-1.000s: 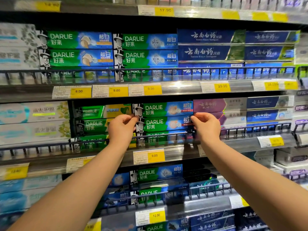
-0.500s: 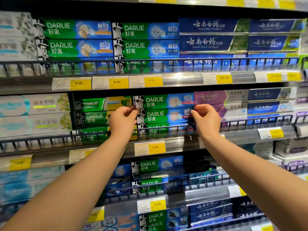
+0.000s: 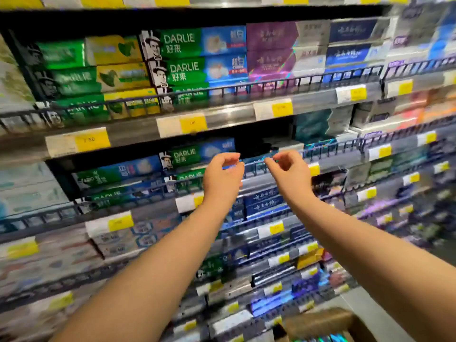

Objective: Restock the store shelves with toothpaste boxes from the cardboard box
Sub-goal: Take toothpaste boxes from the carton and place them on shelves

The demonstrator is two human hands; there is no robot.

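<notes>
We stand before store shelves (image 3: 229, 118) that fill the whole view, each level fronted by a dark wire rail (image 3: 271, 85) and a grey strip carrying yellow price tags (image 3: 193, 123). Much of the scene is smeared by motion, most of all toward the edges and the lower levels.

On the upper level, green and blue Darlie toothpaste boxes (image 3: 183, 43) lie stacked flat. Green and yellow boxes (image 3: 113, 51) sit to their left, and purple boxes (image 3: 271, 50) and dark blue boxes (image 3: 350, 33) to their right.

One level down lies another stack of Darlie boxes (image 3: 187, 155), and both hands are raised in front of this level. The left hand (image 3: 223, 177) hovers just right of that stack, overlapping its lower boxes. The right hand (image 3: 290, 171) is near it, with a short gap between them through which the rail shows. Behind the gap the shelf looks dark, with a bluish box front that is too blurred to read.

The left hand's fingers (image 3: 230, 156) curl over toward the thumb, and we see nothing in its grasp. The right hand's forefinger (image 3: 270, 166) points toward the left hand, its other fingers are bent in, and it too holds nothing. Both wrists bend slightly forward. The bare forearms rise from the bottom of the view, the left one from the lower left and the right one from the right edge.

The cardboard box (image 3: 320, 322) sits at the bottom right, well below both hands, with a brown flap showing. A shiny patch shows inside it at the frame edge, too blurred to identify.
</notes>
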